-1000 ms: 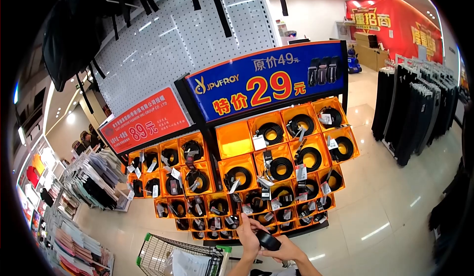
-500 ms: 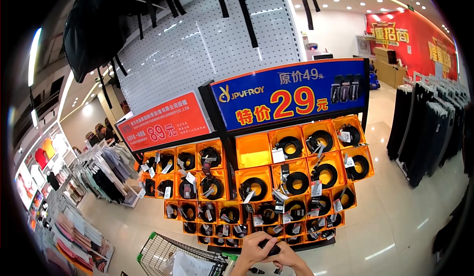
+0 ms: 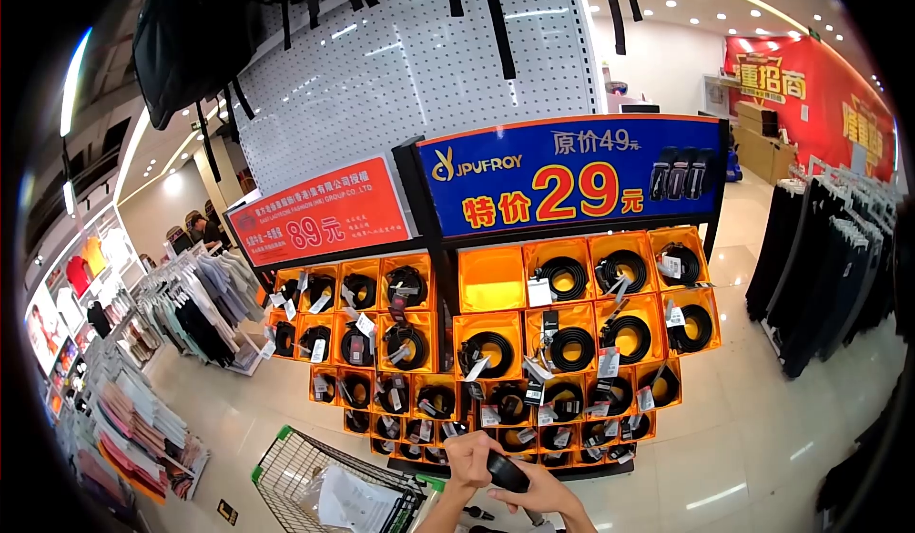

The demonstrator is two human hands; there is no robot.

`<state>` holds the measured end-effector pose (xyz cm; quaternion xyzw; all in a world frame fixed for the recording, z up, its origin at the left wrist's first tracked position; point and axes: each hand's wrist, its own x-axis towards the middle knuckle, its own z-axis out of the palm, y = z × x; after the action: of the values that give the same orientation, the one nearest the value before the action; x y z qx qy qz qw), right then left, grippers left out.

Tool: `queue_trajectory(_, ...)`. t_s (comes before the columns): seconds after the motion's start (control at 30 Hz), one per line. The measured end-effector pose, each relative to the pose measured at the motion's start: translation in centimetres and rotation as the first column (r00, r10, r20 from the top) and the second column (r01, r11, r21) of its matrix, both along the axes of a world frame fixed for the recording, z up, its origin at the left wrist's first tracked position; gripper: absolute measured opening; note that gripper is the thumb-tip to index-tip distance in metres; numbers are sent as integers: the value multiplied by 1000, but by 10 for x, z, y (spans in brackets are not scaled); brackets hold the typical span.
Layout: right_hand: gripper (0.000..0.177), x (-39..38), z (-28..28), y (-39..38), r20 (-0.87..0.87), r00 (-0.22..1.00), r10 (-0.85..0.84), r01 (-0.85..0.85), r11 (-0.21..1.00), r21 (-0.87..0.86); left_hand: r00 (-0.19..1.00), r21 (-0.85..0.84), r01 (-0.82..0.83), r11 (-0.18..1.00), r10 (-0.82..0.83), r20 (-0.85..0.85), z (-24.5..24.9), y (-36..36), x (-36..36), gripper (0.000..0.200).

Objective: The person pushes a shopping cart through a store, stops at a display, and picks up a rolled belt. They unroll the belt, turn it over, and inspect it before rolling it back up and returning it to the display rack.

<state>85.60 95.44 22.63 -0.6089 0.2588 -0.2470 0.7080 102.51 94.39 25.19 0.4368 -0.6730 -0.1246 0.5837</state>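
Observation:
Low in the head view, I hold a coiled black belt (image 3: pixel 507 474) between my hands in front of the belt display. My left hand (image 3: pixel 469 459) is closed round its left side. My right hand (image 3: pixel 545 491) grips it from the right, with the fingers partly under it. A dark piece hangs below the hands, too small to make out clearly. Behind them, orange boxes (image 3: pixel 488 309) stand in stepped rows, most with a rolled black belt (image 3: pixel 562 278) and a white tag. The box at the top left of the right-hand section has no belt in it.
A wire shopping cart (image 3: pixel 286 471) with a white plastic bag (image 3: pixel 355 497) stands at lower left. Above the boxes are a blue price sign (image 3: pixel 572 178) and a red one (image 3: pixel 319 211). Clothes racks (image 3: pixel 824 266) flank the display. Black bags (image 3: pixel 205 37) hang at upper left.
The belt has turned so more of its dark side shows between my hands. My left hand has shifted left and slightly up. The view has tilted a little, moving the display slightly.

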Motion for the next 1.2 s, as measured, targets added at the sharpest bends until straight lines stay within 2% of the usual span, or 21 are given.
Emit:
queue_trajectory(0.07,56,2,-5,3,-12,972,-236,235,969,-75,990,62,-29,998,37,-136,-1,-3,-4,64)
queue_trajectory(0.1,57,2,-2,5,-33,947,-318,308,935,-175,985,50,-62,997,69,-160,2,-5,-8,70)
queue_trajectory(0.13,57,4,-2,6,-36,946,-322,311,934,-175,984,51,-58,997,65,-163,2,-6,-11,70)
queue_trajectory(0.17,54,7,-4,7,3,885,-466,434,821,-371,952,128,-44,991,80,-295,2,-6,-13,69)
queue_trajectory(0.2,50,8,-5,9,71,807,-586,524,655,-544,901,204,-21,979,107,-420,2,-6,-14,67)
queue_trajectory(0.23,45,8,-4,10,52,784,-618,536,632,-560,866,253,1,968,125,-483,4,-5,-16,72)
queue_trajectory(0.4,43,7,-6,12,95,773,-627,570,621,-538,855,268,1,963,138,-499,1,-2,-19,66)
queue_trajectory(0.47,42,6,-10,12,70,766,-639,565,618,-547,912,290,-14,957,131,-389,-6,-5,-17,65)
queue_trajectory(0.5,39,6,-15,11,86,728,-680,606,580,-544,909,356,59,932,97,-405,-5,-2,-13,56)
queue_trajectory(0.53,39,4,-18,9,78,729,-681,603,583,-544,907,362,61,930,99,-409,-3,2,-10,56)
queue_trajectory(0.6,34,-4,-22,6,128,715,-687,627,550,-551,969,545,117,830,25,-246,2,11,-5,48)
queue_trajectory(0.63,29,-6,-21,5,114,719,-685,644,595,-481,952,522,215,825,-58,-301,-9,11,2,28)
queue_trajectory(0.67,29,-8,-20,4,108,718,-687,643,597,-481,951,525,219,823,-58,-305,-13,14,4,28)
queue_trajectory(0.73,28,-10,-22,2,106,719,-687,631,581,-514,953,470,286,835,-200,-226,-3,22,4,32)
queue_trajectory(0.77,28,-9,-25,1,99,729,-677,624,597,-504,954,534,299,791,-242,-176,1,24,9,44)
queue_trajectory(0.9,27,-6,-23,2,79,774,-628,581,655,-483,945,642,304,703,-307,-111,12,32,21,46)
queue_trajectory(1.0,28,-6,-13,8,4,836,-549,467,707,-531,931,665,322,674,-352,-93,15,38,33,47)
queue_trajectory(1.07,28,-4,-16,10,13,843,-538,461,709,-534,922,687,344,640,-368,-119,18,42,40,48)
queue_trajectory(1.13,28,-4,-11,14,-44,877,-478,396,773,-496,916,705,352,616,-381,-124,19,47,43,47)
queue_trajectory(1.2,28,-4,-12,16,-69,882,-467,378,785,-491,914,709,360,606,-380,-140,19,51,46,47)
